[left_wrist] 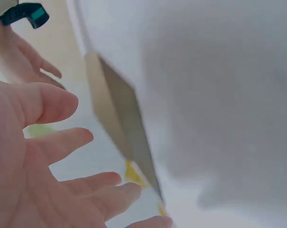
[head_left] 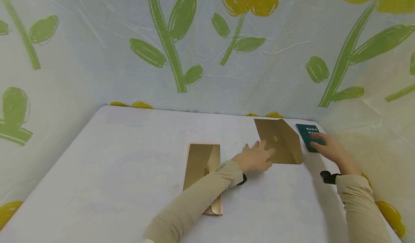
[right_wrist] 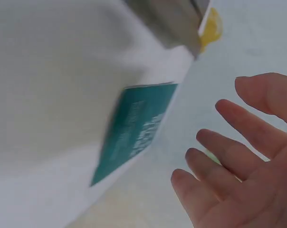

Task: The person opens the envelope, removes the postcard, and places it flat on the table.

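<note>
One white surface carries a near brown envelope and far brown envelope, both laid flat, I judge for easy pickup. My left grip, fingers spread, holds nothing; right grip, also released, is by the dark-green booklet, right of the far envelope.

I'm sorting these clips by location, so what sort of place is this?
Perhaps a small curtained-off recording corner: flower-print sheeting stands behind and along both sides of a white tabletop, and a dark wristband shows on each arm.
</note>
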{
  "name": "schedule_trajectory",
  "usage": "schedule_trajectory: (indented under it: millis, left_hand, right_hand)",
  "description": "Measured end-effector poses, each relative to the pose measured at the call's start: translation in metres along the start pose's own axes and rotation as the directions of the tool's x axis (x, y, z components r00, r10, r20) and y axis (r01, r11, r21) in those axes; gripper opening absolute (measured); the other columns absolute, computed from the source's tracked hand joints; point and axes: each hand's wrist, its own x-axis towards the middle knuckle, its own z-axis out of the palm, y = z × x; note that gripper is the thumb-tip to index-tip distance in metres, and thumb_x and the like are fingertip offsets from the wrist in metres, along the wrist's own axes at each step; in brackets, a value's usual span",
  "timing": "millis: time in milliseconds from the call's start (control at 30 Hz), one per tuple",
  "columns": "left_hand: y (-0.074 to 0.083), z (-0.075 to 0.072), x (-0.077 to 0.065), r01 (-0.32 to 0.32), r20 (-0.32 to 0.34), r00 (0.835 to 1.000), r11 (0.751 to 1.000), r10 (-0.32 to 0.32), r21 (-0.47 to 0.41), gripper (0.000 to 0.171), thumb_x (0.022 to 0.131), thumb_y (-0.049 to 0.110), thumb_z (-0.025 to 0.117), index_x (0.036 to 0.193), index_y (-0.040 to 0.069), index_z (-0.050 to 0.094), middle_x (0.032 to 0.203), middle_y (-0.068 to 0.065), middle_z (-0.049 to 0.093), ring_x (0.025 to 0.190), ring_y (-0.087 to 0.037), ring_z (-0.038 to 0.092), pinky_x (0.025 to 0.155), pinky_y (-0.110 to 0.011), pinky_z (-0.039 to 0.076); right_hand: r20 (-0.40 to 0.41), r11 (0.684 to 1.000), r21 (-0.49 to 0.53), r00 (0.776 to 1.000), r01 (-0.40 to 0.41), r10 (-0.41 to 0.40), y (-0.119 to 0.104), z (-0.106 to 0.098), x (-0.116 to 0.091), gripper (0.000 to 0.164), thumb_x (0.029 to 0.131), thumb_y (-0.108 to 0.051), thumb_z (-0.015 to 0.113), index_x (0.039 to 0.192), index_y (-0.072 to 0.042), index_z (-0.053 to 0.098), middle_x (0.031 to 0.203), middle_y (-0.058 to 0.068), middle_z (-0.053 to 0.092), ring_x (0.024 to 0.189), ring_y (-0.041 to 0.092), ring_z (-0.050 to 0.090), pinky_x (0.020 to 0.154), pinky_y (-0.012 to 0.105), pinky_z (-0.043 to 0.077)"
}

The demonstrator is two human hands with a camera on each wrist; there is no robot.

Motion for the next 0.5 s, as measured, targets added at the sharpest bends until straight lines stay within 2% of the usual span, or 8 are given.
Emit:
schedule_trajectory:
  millis: [233,267,400,433,500]
  left_hand:
    - [-0.028,-0.039,-0.027,0.014,-0.005,1.0,0.998,-0.014,0.053,0.054,0.106,0.033,0.037,0.158,0.03,0.025,0.165,-0.008,0.012,0.151,-0.026,0.012,0.116,-0.057,0.021]
    - [-0.033,-0.044,-0.032,0.013,-0.013,1.0,0.998,-0.013,0.061,0.054,0.106,0.034,0.036,0.159,0.029,0.024,0.165,-0.009,0.012,0.151,-0.026,0.011,0.116,-0.057,0.02]
    - [-0.052,-0.06,-0.052,0.01,-0.046,0.999,0.996,-0.006,0.085,0.054,0.107,0.035,0.035,0.159,0.027,0.023,0.165,-0.013,0.009,0.152,-0.028,0.007,0.116,-0.059,0.017]
    - [-0.057,-0.063,-0.057,0.01,-0.056,0.998,0.996,-0.005,0.09,0.054,0.107,0.035,0.035,0.159,0.027,0.023,0.165,-0.013,0.009,0.152,-0.029,0.006,0.116,-0.06,0.017]
    - [-0.068,-0.067,-0.066,0.013,-0.073,0.997,0.994,-0.006,0.106,0.054,0.107,0.035,0.036,0.159,0.026,0.023,0.165,-0.015,0.008,0.152,-0.031,0.005,0.115,-0.061,0.017]
  right_hand:
    - [-0.067,1.0,-0.021,0.997,0.022,-0.023,-0.048,-0.016,0.004,0.041,0.102,-0.016,0.053,0.133,0.009,0.047,0.131,0.043,0.046,0.115,0.061,0.045,0.089,0.07,0.037]
    - [-0.085,0.999,-0.029,0.996,0.033,-0.035,-0.056,-0.017,0.004,0.041,0.102,-0.016,0.053,0.134,0.008,0.048,0.125,0.042,0.051,0.105,0.059,0.051,0.086,0.069,0.039]
    - [-0.131,0.996,-0.058,0.988,0.07,-0.077,-0.093,-0.022,0.004,0.042,0.101,-0.019,0.055,0.136,0.003,0.05,0.12,0.039,0.056,0.093,0.051,0.056,0.084,0.065,0.041]
    - [-0.14,0.994,-0.071,0.986,0.078,-0.087,-0.102,-0.023,0.004,0.042,0.101,-0.02,0.056,0.136,0.002,0.05,0.111,0.036,0.06,0.085,0.046,0.057,0.082,0.063,0.042]
    - [-0.156,0.991,-0.089,0.981,0.102,-0.115,-0.121,-0.023,0.003,0.042,0.1,-0.021,0.057,0.137,-0.001,0.052,0.108,0.034,0.063,0.085,0.042,0.058,0.082,0.061,0.044]
